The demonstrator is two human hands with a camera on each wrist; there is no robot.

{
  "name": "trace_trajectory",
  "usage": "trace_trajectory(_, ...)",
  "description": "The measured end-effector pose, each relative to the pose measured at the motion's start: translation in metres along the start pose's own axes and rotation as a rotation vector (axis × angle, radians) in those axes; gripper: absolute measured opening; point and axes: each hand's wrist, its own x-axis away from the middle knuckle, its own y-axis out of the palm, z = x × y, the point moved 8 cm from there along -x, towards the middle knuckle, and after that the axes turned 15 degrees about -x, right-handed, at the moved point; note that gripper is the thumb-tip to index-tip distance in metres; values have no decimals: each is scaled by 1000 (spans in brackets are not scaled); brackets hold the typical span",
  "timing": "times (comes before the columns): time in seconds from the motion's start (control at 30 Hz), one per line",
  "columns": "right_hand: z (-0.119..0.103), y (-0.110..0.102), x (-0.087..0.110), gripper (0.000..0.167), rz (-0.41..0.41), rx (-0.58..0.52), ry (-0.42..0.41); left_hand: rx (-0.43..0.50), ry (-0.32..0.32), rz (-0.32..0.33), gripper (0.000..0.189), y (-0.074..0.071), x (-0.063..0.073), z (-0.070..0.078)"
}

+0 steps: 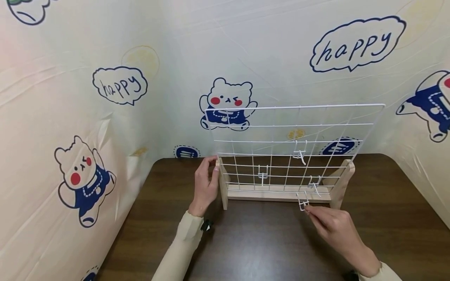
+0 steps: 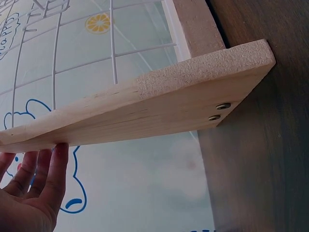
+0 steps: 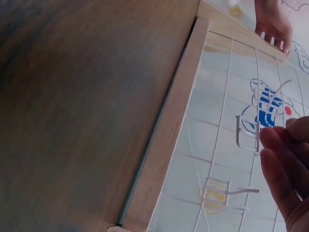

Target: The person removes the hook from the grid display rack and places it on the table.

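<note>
A white wire grid rack (image 1: 295,155) with pale wooden sides stands on the table. My left hand (image 1: 205,185) holds its left wooden side panel (image 2: 169,111), fingertips against the panel's rear edge in the left wrist view; the thumb is hidden there. With thumb and fingertips, my right hand (image 1: 335,226) pinches a white wire hook (image 1: 303,203) in front of the grid's lower right part. Three similar hooks are on the grid: an upper hook (image 1: 299,153), a left hook (image 1: 263,175) and a lower right hook (image 1: 314,185).
The dark wooden table (image 1: 267,242) extends around the rack. Behind and at the sides hangs a pale printed cloth (image 1: 175,50) with bears and speech bubbles. A wooden crossbar (image 3: 166,130) joins the rack's sides along the bottom.
</note>
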Motion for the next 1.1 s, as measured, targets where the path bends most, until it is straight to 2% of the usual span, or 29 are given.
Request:
trace_trajectory(0.33, 2, 1, 4, 47, -20, 1, 13, -6, 6, 1, 29, 0, 0, 0)
trace_trajectory(0.57, 6, 3, 8, 50, -99, 3, 90, -9, 1, -5, 29, 1, 0, -1)
trace_trajectory(0.73, 11, 3, 12, 52, -125, 13, 119, -13, -6, -9, 29, 0, -1, -1)
trace_trajectory(1.1, 12, 3, 14, 52, -118, 15, 96, -19, 15, 5, 28, -1, 0, 1)
